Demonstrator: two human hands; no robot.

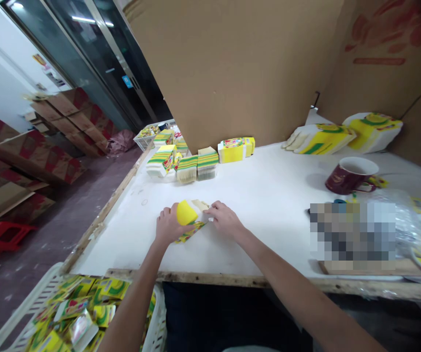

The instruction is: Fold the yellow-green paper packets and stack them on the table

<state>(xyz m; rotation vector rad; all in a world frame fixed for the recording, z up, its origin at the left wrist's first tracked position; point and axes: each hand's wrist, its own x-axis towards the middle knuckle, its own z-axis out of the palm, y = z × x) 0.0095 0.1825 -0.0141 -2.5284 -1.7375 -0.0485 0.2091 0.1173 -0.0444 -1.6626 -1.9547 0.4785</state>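
Observation:
A bundle of yellow, white and green cartons [187,212] is on the white tabletop in front of me, tilted towards the right. My left hand [169,226] wraps round its left side, thumb across the near face. At the other end, the fingers of my right hand [225,218] pinch the pale flaps at the edge. Whether one carton or several are between those fingers, I cannot tell. Beyond my hands stand stacks of flat cartons [207,164] on edge, and a yellow carton pack [232,150] leans by the cardboard wall.
Below left, a white plastic basket [161,313] holds many small yellow boxes. To the right are a maroon mug [344,180], clear plastic wrap [403,222] and a blurred-out object. Larger carton bundles [324,139] lie at the back. A cardboard wall [240,73] closes the far side.

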